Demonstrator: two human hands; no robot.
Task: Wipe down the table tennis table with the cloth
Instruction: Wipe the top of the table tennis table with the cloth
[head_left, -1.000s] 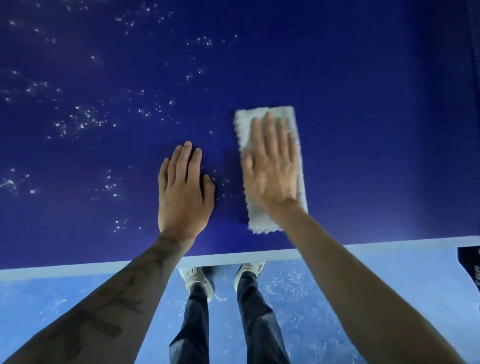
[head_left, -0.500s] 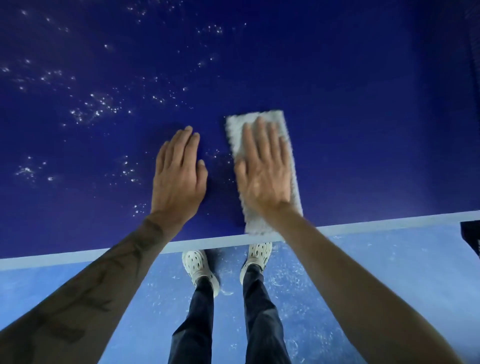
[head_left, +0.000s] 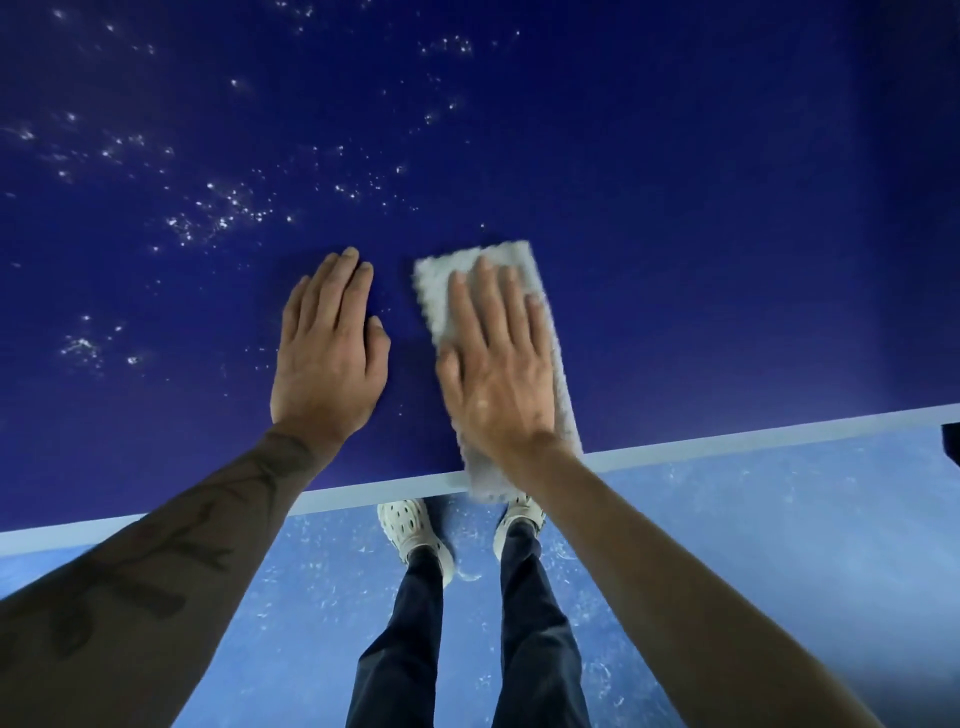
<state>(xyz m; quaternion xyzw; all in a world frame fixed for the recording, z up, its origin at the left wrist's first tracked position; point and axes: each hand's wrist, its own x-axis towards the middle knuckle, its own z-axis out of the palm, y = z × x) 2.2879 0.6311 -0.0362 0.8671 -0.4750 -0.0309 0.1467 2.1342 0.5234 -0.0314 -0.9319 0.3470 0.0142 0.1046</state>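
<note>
Right hand (head_left: 498, 364) is flat on the folded grey cloth (head_left: 485, 478), fingers straight and slightly spread, palm pressing down rather than gripping. The left hand (head_left: 330, 358) is just beside it, flat on the bare blue table tennis table (head_left: 727, 234) with fingers together, holding nothing and looking more like a brace. The cloth lies lengthwise away from the person, and its near end crosses the white edge line (head_left: 727, 439) and hangs a bit off the table. I'd say this is the end of a pull stroke toward the near edge. To do it well, I'd keep the whole palm weighted so the cloth doesn't bunch, carry the dirt right off the edge, then shift left for the next pass, overlapping a little. That's where the work is: scattered white specks (head_left: 223, 208) cover the table to the left and further up, while the right side looks clean. Can't tell if they're dust or droplets. No bucket, bin or spray bottle in view, so nothing to rinse in. Down below, the blue floor (head_left: 779, 545) has similar white bits around the pale clog shoes (head_left: 410, 525).
</note>
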